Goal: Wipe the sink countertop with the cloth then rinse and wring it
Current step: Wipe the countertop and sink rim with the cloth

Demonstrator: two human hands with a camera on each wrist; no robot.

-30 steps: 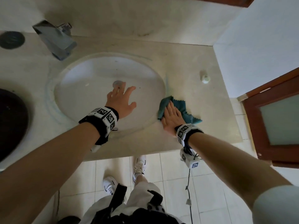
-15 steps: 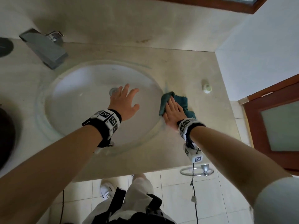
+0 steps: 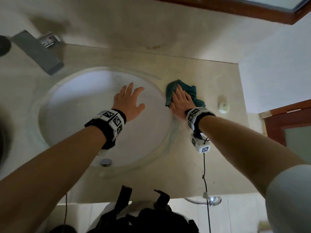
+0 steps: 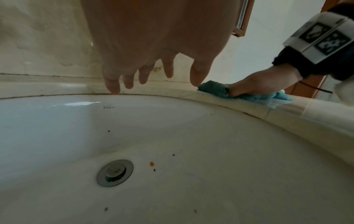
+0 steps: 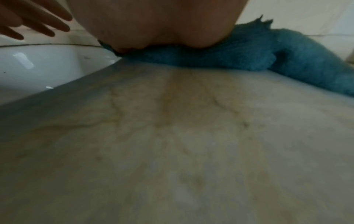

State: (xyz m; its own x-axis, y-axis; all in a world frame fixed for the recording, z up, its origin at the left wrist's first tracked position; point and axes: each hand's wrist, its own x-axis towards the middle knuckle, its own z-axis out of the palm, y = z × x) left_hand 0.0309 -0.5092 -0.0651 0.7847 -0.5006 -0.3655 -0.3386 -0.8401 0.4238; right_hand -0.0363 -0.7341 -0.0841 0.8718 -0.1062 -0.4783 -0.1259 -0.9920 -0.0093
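Note:
A teal cloth [image 3: 184, 91] lies crumpled on the beige marble countertop [image 3: 202, 76], right beside the rim of the white basin [image 3: 80, 105]. My right hand [image 3: 180, 101] lies flat on the cloth with straight fingers and presses it down; the cloth [image 5: 258, 53] bunches out from under the palm, and the cloth [image 4: 214, 89] shows at the rim. My left hand [image 3: 130, 101] hovers over the basin, fingers spread, holding nothing. The left hand's fingers [image 4: 145, 74] hang above the bowl.
A grey box-shaped faucet [image 3: 37, 51] stands at the back left. A small white round object [image 3: 223, 107] sits on the counter right of the cloth. The drain [image 4: 114, 172] is in the bowl, with a few specks near it. A wooden door [image 3: 289, 121] is at right.
My right hand has slid the cloth away from me along the basin's right rim toward the back wall. My left hand stayed spread above the bowl.

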